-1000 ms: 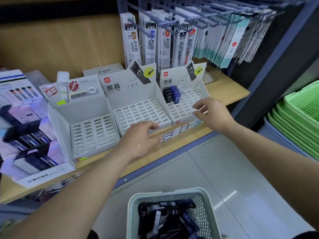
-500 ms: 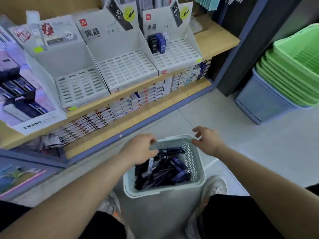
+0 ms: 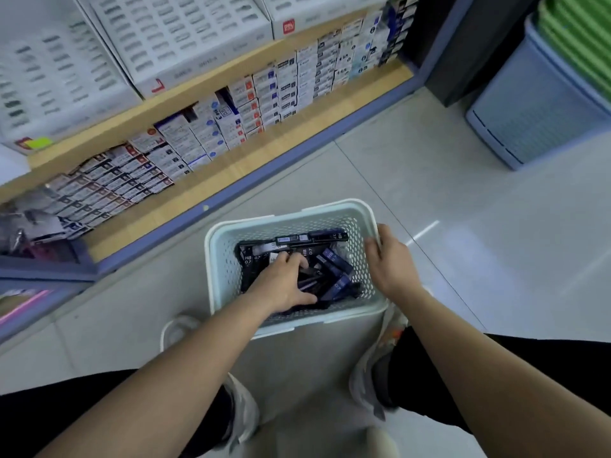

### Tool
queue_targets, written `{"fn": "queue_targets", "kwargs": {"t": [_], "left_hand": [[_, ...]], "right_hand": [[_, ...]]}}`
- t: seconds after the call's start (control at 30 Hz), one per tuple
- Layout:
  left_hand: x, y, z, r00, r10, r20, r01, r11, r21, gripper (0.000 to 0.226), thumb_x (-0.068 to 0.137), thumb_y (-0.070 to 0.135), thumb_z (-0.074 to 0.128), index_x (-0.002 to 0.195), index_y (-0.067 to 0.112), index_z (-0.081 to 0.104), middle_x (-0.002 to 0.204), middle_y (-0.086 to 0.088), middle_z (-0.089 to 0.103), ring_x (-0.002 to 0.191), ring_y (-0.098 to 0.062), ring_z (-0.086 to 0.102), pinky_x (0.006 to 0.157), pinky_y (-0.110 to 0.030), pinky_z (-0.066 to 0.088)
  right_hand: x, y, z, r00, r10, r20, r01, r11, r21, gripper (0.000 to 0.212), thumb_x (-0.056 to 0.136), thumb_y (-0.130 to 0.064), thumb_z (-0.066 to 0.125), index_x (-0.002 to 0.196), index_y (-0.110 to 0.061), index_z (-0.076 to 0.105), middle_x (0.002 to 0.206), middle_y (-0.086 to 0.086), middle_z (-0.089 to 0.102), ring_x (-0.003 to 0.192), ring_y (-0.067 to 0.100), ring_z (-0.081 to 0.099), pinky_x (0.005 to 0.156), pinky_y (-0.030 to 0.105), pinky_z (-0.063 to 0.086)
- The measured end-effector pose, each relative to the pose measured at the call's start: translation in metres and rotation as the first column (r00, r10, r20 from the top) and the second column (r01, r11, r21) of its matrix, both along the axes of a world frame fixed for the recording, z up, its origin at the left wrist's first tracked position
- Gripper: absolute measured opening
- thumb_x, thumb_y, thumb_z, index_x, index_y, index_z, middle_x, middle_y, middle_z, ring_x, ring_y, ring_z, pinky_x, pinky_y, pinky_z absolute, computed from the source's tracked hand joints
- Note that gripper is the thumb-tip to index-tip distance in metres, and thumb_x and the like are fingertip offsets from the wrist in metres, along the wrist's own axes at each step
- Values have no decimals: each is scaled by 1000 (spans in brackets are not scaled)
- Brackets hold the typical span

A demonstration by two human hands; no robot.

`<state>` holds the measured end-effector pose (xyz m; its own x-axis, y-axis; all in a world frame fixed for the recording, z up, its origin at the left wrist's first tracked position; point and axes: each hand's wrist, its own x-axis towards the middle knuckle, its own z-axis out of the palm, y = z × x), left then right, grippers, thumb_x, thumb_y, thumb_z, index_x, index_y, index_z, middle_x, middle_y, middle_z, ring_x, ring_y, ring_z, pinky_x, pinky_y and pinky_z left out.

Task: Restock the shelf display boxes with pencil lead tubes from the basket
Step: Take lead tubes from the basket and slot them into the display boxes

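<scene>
Reaching into the basket (image 3: 224, 269) that sits on the floor (image 3: 429, 193) between the person's feet, the left hand (image 3: 284, 282) has its fingers bent down into the heap of pencil lead tubes (image 3: 330, 259), thumb spread to the side. Whether it has actually closed on any tube I cannot tell, since the fingertips are buried. The right hand (image 3: 391, 262) grips the basket's right rim, thumb inside and fingers over the edge, steadying it. The main risk, as I judge it, is a greedy grab: the tubes lie criss-crossed and look slick, so a handful pulled up at odd angles could shed one or two onto the tiles, where they might roll under the shelf (image 3: 231, 180). Black and blue tubes are mixed together, so a blind scoop could also send the wrong kind to the wrong box. Lifting hard against tangled tubes could tip the light basket if the right hand lets go. Counting: one basket in use; two hands, both at it; three white display boxes (image 3: 185, 38) partly in view along the top edge, above and well apart from the basket, their slotted trays looking bare where visible. The tubes number well over a dozen, though the overlap prevents an exact count.
</scene>
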<state>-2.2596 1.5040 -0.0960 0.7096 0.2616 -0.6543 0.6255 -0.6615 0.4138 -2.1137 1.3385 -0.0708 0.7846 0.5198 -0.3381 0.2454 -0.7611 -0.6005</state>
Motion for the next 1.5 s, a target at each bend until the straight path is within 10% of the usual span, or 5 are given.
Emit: {"fn": "queue_targets", "kwargs": {"t": [0.17, 0.3, 0.8, 1.5], "left_hand": [[-3, -3, -13, 998, 50, 35, -48, 998, -40, 103, 73, 48, 84, 151, 17, 25, 149, -10, 44, 134, -28, 46, 109, -40, 41], [-2, -1, -20, 999, -35, 20, 36, 998, -47, 72, 83, 42, 78, 142, 24, 41, 143, -6, 50, 126, -23, 51, 103, -35, 44], [8, -3, -17, 952, -276, -130, 264, 959, -100, 68, 92, 56, 62, 145, 19, 41, 127, -9, 61, 113, -29, 58, 89, -37, 49], [5, 4, -8, 986, 158, -44, -164, 943, -289, 61, 95, 34, 66, 148, 18, 39, 145, -8, 52, 128, -25, 50, 99, -27, 38]], "right_hand": [[1, 3, -1, 999, -11, 30, 11, 1000, 11, 22, 104, -31, 39, 116, -16, 49, 90, 13, 67, 77, 34, 62, 70, 49, 53], [-1, 4, 0, 999, -4, 32, 4, 1000, 12, 19, 104, -29, 39, 108, -13, 47, 86, 13, 64, 74, 36, 60, 67, 47, 51], [0, 6, -1, 999, 43, 15, -43, 999, 7, 24, 104, -31, 39, 97, -10, 48, 81, 12, 60, 73, 34, 56, 64, 41, 44], [2, 4, -1, 997, 66, 35, -64, 996, -66, 29, 104, -37, 37, 95, -11, 48, 87, 10, 59, 79, 35, 57, 64, 37, 38]]}}
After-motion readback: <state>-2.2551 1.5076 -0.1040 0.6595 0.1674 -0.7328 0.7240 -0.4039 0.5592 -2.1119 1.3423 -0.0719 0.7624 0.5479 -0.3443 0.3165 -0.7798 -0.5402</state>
